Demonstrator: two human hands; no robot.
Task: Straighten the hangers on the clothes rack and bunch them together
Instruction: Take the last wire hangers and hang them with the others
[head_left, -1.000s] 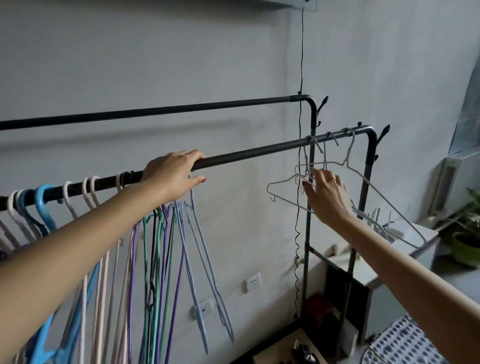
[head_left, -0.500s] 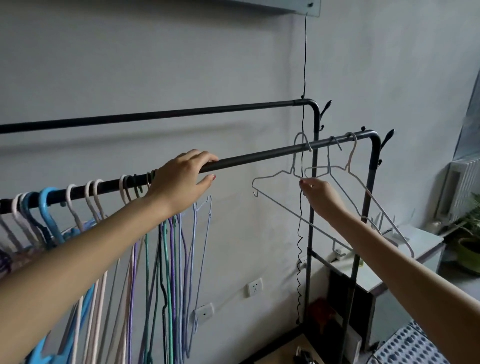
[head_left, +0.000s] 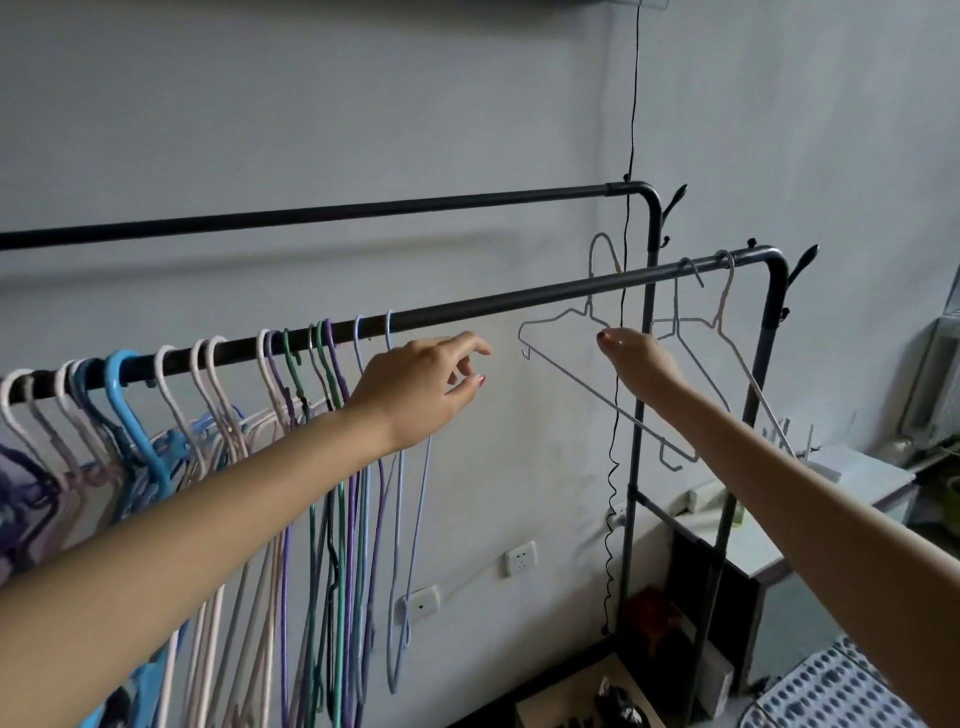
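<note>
left hand (head_left: 415, 392): reaching up just under the near rail (head_left: 467, 312) – fingers loosely spread, holding nothing
right hand (head_left: 641, 364): stretching out, pinching the white wire hanger (head_left: 566, 322) at its neck; hook sitting above the rail, hanger tilting down to the right
bunched hangers (head_left: 291, 395): hanging packed along the rail's left part
two wire hangers (head_left: 701, 332): hanging at the far right end by the corner post
open room: bare rail stretching between bunch and held hanger

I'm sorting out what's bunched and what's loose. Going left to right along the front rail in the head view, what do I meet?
Bunched hangers → left hand → lifted white hanger → right hand → two hangers at the rail's end.
</note>
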